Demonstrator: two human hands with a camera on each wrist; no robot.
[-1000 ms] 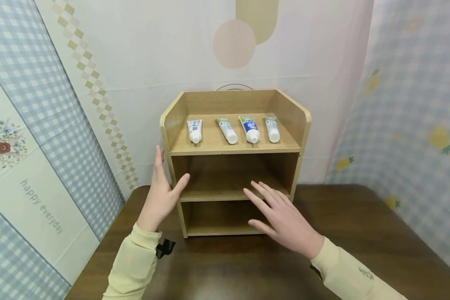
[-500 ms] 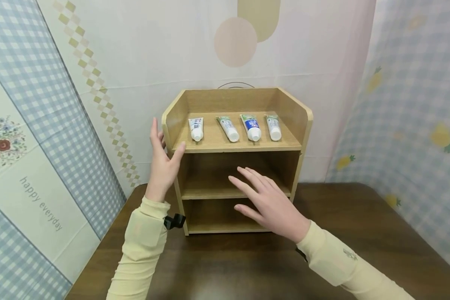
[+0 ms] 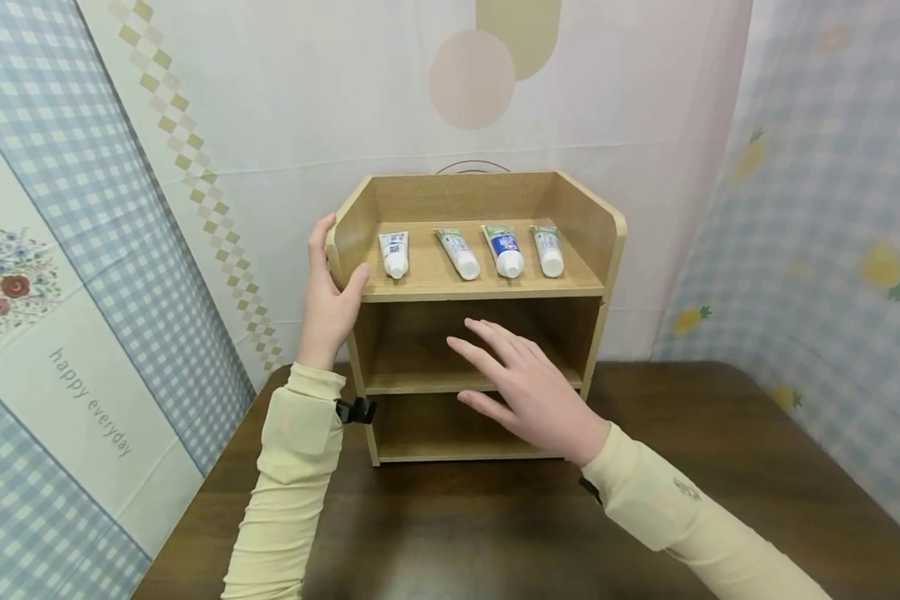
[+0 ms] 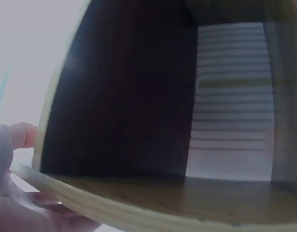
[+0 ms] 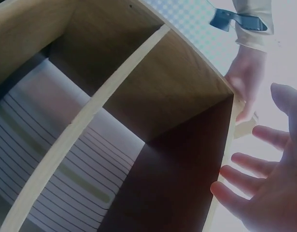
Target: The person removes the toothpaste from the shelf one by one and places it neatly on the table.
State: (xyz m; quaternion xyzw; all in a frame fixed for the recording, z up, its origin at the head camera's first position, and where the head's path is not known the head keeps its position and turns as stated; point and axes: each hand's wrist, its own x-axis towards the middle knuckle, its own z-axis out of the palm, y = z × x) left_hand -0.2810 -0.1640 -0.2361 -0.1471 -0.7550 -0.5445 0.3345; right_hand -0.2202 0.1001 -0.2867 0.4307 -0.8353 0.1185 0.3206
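Note:
A wooden shelf unit [image 3: 480, 294] stands on the table, its two lower levels open at the front. Its left side panel is gripped by my left hand [image 3: 328, 308], fingers behind the outer face and thumb at the top board's front edge. The left wrist view shows the same hand [image 4: 22, 203] at the panel's edge. In front of the middle level, my right hand [image 3: 528, 387] hovers with fingers spread and nothing held. On the top board lie a white toothpaste tube [image 3: 395, 257] at the left, a blue-and-white tube [image 3: 506, 252] and two pale green-and-white tubes [image 3: 459, 254].
The dark brown table [image 3: 450, 533] extends in front of the unit and to both sides. Behind it hangs a pale cloth [image 3: 300, 108] with printed shapes. Checked cloths flank the table, a blue one [image 3: 37, 108] at the left and a pineapple-print one [image 3: 817, 250] at the right.
My left hand has risen along the unit's left side and taken hold of the side panel. The right hand has moved up and left, its fingers still spread. The tubes keep their places.

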